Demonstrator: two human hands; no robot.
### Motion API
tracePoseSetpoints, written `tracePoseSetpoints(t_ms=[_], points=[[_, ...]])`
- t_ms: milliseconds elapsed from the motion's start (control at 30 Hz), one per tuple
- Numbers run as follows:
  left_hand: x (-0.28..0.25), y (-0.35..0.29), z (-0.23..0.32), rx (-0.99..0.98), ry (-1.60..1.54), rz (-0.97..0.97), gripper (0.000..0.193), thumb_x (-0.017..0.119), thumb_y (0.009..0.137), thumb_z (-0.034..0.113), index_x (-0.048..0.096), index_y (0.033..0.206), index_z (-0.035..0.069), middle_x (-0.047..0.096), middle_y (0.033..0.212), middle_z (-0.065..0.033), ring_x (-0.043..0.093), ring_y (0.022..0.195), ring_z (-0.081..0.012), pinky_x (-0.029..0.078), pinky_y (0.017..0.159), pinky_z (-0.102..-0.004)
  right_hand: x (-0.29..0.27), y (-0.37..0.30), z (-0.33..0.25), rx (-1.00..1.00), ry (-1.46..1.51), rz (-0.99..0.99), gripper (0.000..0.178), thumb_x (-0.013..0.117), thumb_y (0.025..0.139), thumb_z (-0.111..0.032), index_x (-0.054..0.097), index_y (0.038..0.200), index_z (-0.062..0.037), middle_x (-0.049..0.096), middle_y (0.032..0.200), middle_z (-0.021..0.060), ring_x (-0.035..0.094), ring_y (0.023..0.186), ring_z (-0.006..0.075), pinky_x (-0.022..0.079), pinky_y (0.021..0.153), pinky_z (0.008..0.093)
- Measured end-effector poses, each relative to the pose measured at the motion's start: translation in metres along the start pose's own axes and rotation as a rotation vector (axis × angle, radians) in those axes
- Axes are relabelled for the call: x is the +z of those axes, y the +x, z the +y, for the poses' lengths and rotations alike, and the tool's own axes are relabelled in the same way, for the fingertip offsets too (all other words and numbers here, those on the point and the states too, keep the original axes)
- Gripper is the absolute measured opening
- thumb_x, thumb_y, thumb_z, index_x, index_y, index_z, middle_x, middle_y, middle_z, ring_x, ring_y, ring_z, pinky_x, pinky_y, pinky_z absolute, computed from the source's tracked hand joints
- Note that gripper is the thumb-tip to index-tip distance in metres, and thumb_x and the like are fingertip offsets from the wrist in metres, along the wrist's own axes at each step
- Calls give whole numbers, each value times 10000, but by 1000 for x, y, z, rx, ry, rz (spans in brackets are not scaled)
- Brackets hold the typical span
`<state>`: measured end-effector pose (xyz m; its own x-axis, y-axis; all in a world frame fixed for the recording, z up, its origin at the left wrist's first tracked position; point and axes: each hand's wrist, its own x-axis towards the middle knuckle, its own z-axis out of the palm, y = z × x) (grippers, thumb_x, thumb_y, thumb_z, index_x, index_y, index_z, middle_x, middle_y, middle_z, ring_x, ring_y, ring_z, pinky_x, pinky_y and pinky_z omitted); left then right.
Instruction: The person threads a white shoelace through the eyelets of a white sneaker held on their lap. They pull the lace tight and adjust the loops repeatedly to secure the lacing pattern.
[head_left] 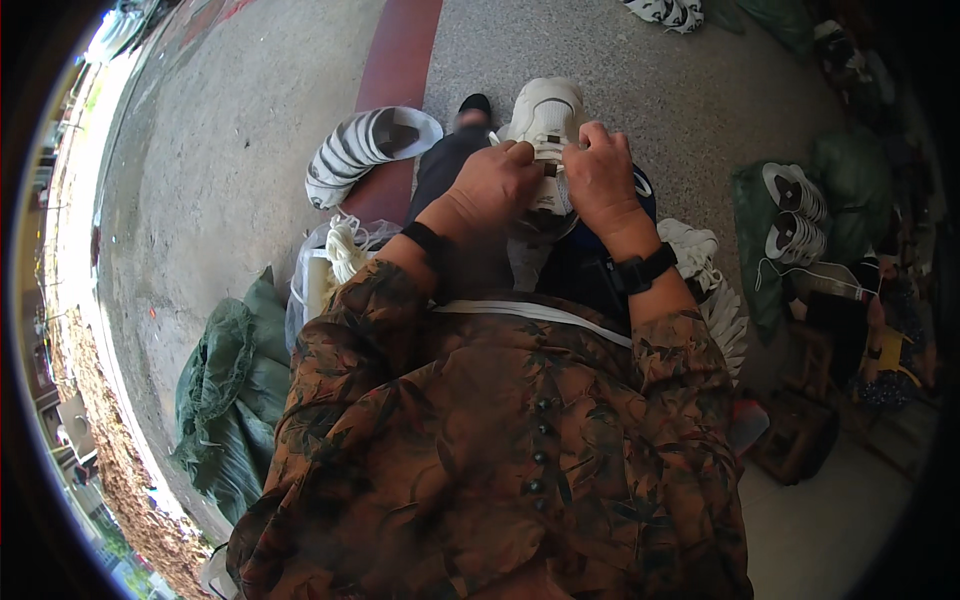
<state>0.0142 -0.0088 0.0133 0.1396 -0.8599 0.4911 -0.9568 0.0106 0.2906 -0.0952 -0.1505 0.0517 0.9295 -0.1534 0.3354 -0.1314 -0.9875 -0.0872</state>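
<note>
I have one shoe (551,122) here, an off-white trainer seen from above. Its rounded toe points away from the wearer, and its opening faces back toward the body. Paler, greyish mesh covers the top of the toe inside a cream surround. A light lace (549,150) crosses the middle of the upper, and I make out a small dark patch just behind the crossings. The shoe sits sole down, between the left hand (506,176) and the right hand (600,180), which hide much of its sides. I can't tell what bears its weight, or how far the lace is threaded.
</note>
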Motion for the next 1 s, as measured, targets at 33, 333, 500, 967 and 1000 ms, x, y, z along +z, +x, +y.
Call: tracePoseSetpoints(t_ms=[33,333,500,967,1000], points=[[-4,-1,2,-13,-48,40,97,638,677,128,603,763,99,517,759,-60,583,703,-235,494,608,-340,4,-3,5,4,-10,20,78,575,712,-68,647,730,-42,570,900,135,539,839,295,418,749,406],[-27,-42,0,-392,-282,351,130,656,710,9,635,835,43,584,790,-92,603,681,-256,487,592,-330,-24,-24,3,314,399,136,114,621,732,-15,570,831,-36,578,839,147,580,784,349,462,669,424],[-34,-31,20,-313,-179,258,166,717,693,130,594,787,69,576,778,-83,597,705,-289,486,632,-357,4,-31,-35,136,567,151,62,583,721,-5,551,772,-19,555,712,181,565,711,380,452,600,450],[-6,-38,16,-589,-332,108,209,661,724,148,550,863,40,622,774,-165,614,753,-358,483,660,-421,34,-39,-58,114,252,-39,90,636,700,-92,574,743,-44,543,750,150,587,720,343,474,610,442],[-7,-39,15,-582,-331,118,209,658,728,148,542,864,40,622,770,-164,613,749,-362,483,656,-419,37,-36,-60,103,244,-38,92,633,702,-93,573,748,-42,541,745,149,587,724,342,472,611,442]])
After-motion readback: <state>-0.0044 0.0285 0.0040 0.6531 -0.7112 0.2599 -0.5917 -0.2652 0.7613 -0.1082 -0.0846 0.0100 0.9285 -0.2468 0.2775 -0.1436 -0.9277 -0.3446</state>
